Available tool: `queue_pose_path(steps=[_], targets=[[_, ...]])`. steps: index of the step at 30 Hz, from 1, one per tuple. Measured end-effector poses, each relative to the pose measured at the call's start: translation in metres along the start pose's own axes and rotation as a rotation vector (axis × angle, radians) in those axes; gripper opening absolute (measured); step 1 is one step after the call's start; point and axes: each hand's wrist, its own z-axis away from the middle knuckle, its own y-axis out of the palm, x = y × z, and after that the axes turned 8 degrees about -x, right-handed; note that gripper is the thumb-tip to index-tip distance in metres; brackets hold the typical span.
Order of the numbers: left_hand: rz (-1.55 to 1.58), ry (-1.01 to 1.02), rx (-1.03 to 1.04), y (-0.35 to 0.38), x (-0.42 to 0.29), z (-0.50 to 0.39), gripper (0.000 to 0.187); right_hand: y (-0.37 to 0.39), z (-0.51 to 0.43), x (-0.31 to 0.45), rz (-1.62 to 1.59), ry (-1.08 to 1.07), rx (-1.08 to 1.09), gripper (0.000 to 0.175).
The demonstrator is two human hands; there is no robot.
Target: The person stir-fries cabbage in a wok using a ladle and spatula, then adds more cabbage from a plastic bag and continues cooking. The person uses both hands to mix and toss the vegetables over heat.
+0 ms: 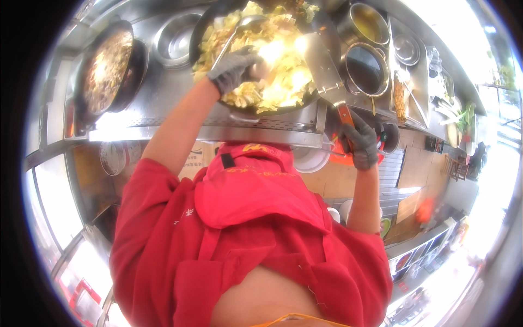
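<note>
My right hand, in a dark grey glove, grips the wooden handle of a wide metal turner. The turner's blade reaches over the right side of a large wok. Chopped cabbage fills much of the wok, with bright glare on it. My left hand, also gloved, is over the cabbage on the left. A pale, blurred thing shows at its fingertips; whether the hand grips it is unclear. A metal ladle lies across the cabbage, its handle running down beside that hand.
Left of the wok stand a metal bowl and a pan of food. To the right are a pot of dark liquid and a pot of yellowish liquid. Leafy vegetables lie farther right. The steel counter edge runs before me.
</note>
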Motion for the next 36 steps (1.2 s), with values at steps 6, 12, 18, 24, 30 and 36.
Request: queue_pose_path(steps=[6, 12, 18, 24, 30, 36], targets=[[0.240, -0.006, 0.017, 0.001, 0.003, 0.012, 0.037, 0.043, -0.077, -0.051, 0.134, -0.002, -0.140, 0.043], [0.356, -0.038, 0.039, 0.004, 0.008, 0.015, 0.036, 0.060, -0.129, -0.093, 0.534, -0.115, -0.196, 0.047], [0.362, -0.025, 0.059, 0.017, 0.011, 0.027, 0.071, 0.087, -0.133, -0.062, 0.802, -0.786, -0.370, 0.049], [0.247, 0.000, -0.030, 0.034, 0.019, 0.028, 0.095, 0.152, -0.103, -0.007, 0.609, -0.428, 0.068, 0.034], [-0.688, 0.402, -0.163, 0.021, -0.003, 0.031, 0.093, 0.153, -0.101, 0.002, 0.386, -0.344, 0.162, 0.024], [-1.305, 0.567, -0.034, 0.032, -0.034, 0.050, 0.058, 0.155, -0.105, -0.005, 0.736, -0.587, 0.205, 0.023]])
